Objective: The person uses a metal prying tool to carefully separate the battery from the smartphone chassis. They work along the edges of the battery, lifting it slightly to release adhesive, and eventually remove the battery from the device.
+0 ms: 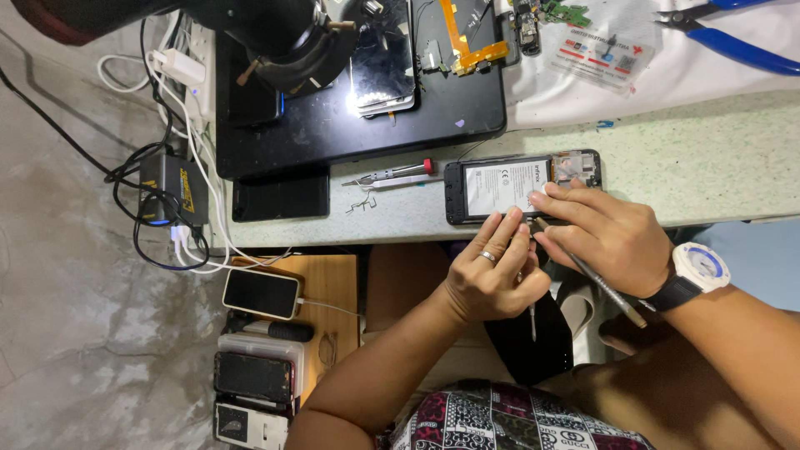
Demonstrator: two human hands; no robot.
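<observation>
An opened black phone (pixel 500 190) lies on the speckled bench edge, its back off and its white-labelled battery showing. My left hand (pixel 492 279), with a ring on one finger, rests its fingertips on the phone's near edge; a thin metal tool (pixel 532 321) hangs below the palm. Beside it, my right hand (pixel 604 233), a white-faced watch at the wrist, touches the phone's near right part and grips a slim metal rod-like tool (pixel 602 286) that slants back toward me.
A red-ringed screwdriver (pixel 392 172) and small bent metal bits (pixel 360 202) lie left of the phone. Behind are a black mat (pixel 333 133) with phone parts, a microscope (pixel 292 42) and blue pliers (pixel 737 46). Cables, a charger box (pixel 175 187) and stacked phones (pixel 254 375) sit at left.
</observation>
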